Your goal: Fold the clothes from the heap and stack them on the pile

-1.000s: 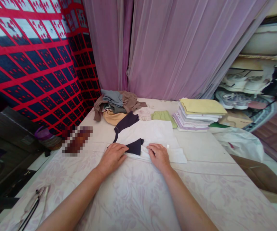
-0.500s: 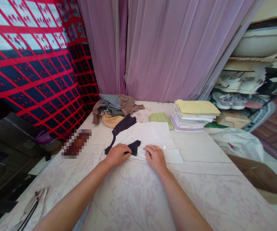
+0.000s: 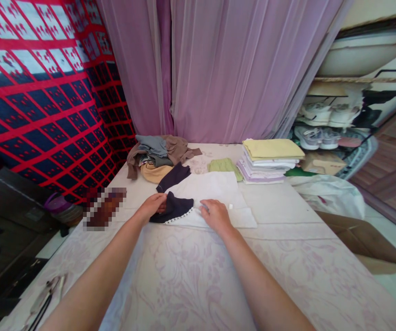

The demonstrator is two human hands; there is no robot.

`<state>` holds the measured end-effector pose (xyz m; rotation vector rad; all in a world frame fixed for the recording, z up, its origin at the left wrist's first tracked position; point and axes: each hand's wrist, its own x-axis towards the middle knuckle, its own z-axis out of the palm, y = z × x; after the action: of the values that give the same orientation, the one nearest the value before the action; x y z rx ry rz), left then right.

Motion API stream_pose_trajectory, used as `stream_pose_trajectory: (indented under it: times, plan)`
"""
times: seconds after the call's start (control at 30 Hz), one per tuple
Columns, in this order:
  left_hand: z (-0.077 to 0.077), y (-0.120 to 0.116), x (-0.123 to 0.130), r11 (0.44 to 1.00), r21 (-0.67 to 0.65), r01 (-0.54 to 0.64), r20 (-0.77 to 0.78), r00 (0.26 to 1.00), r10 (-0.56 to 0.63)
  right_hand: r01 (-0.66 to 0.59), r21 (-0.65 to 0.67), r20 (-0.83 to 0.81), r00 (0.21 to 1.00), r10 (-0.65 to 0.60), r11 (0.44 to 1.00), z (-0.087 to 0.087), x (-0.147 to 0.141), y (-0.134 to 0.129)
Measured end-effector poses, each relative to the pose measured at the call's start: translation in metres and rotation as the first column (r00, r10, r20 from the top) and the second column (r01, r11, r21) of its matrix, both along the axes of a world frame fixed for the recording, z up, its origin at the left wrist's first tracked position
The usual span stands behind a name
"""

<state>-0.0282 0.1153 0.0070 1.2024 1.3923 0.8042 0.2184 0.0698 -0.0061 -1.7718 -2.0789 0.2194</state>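
Note:
A white shirt [image 3: 215,186] with dark sleeves is spread on the bed, its far dark sleeve [image 3: 175,178] stretched toward the back left. My left hand [image 3: 155,205] pinches the edge of the near dark sleeve [image 3: 176,207] at its left end and lifts part of it. A pale, dotted trim shows along that sleeve's lower border. My right hand [image 3: 216,214] rests on the white body of the shirt, thumb and fingers slightly apart, to the right of the dark part.
Rumpled clothes [image 3: 156,156] lie at the back left. A light green folded garment [image 3: 223,166] sits beside a folded stack [image 3: 267,168] topped with yellow cloth. Purple curtains [image 3: 229,69] hang behind. An open cardboard box [image 3: 363,243] stands right of the bed, and glasses [image 3: 44,294] lie front left.
My left hand has moved left along the dark sleeve and raised its edge, so more dark cloth and the trim show. My right hand stays on the white cloth. The view has shifted slightly.

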Motion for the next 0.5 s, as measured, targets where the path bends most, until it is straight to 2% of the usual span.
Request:
stream_pose_trajectory:
  times: [0.1, 0.2, 0.27, 0.37, 0.5]
  plan:
    - [0.002, 0.007, 0.006, 0.999, 0.003, 0.054, -0.109, 0.993, -0.053, 0.011, -0.045, 0.015, 1.000, -0.010, 0.999, 0.007, -0.009, 0.011]
    - [0.004, 0.015, 0.014, 0.989, 0.115, 0.089, -0.243, 0.968, -0.059, 0.011, -0.110, -0.033, 0.999, -0.014, 0.994, 0.011, -0.018, 0.023]
    - [0.005, 0.021, 0.018, 0.982, 0.158, 0.101, -0.264, 0.963, -0.056, 0.017, -0.183, -0.071, 0.997, -0.030, 0.983, 0.014, -0.024, 0.031]
    - [0.003, 0.028, 0.020, 0.977, 0.163, 0.140, -0.191, 0.976, -0.108, 0.008, -0.277, -0.100, 0.994, -0.037, 0.961, 0.015, -0.028, 0.041]
    - [0.001, 0.031, 0.017, 0.978, 0.131, 0.164, 0.088, 0.980, -0.177, -0.007, -0.322, -0.118, 0.992, -0.032, 0.947, 0.013, -0.025, 0.048]
